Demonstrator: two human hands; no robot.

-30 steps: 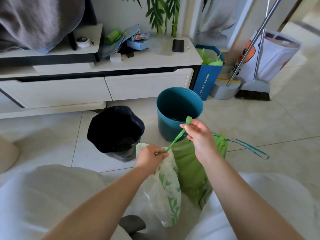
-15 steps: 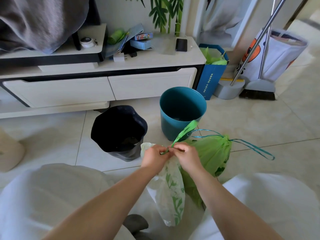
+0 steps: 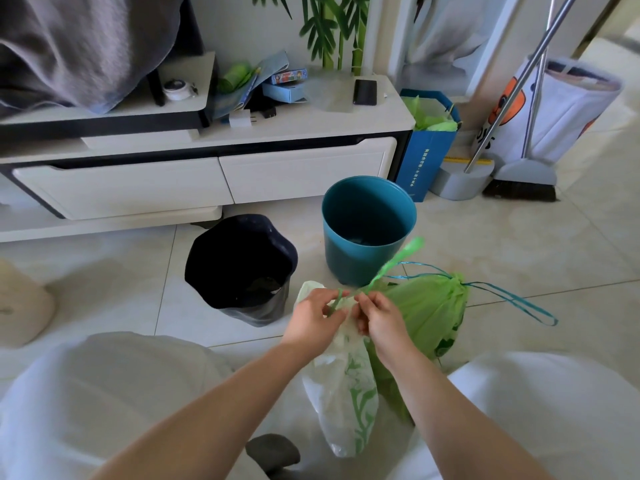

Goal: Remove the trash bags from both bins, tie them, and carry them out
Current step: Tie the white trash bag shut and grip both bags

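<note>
A white trash bag (image 3: 341,393) with a green leaf print hangs between my knees. My left hand (image 3: 317,318) and my right hand (image 3: 379,315) meet at its gathered neck, each pinching the green handle strips (image 3: 391,265); one strip sticks up to the right. Just behind it on the floor lies a green drawstring bag (image 3: 429,310), cinched, with its teal cord (image 3: 512,299) trailing right. The teal bin (image 3: 369,233) stands bare inside. The dark bin (image 3: 240,268) to its left has a few scraps at the bottom.
A white TV cabinet (image 3: 214,174) runs along the wall behind the bins. A blue paper bag (image 3: 426,157), a dustpan (image 3: 457,180), a broom (image 3: 523,181) and a white printed sack (image 3: 554,109) stand at the right. My white-clad knees fill the lower corners.
My right hand came down from holding the green strip stretched up and right, and joined my left hand at the bag's neck. The strip's free end now flops up to the right.
</note>
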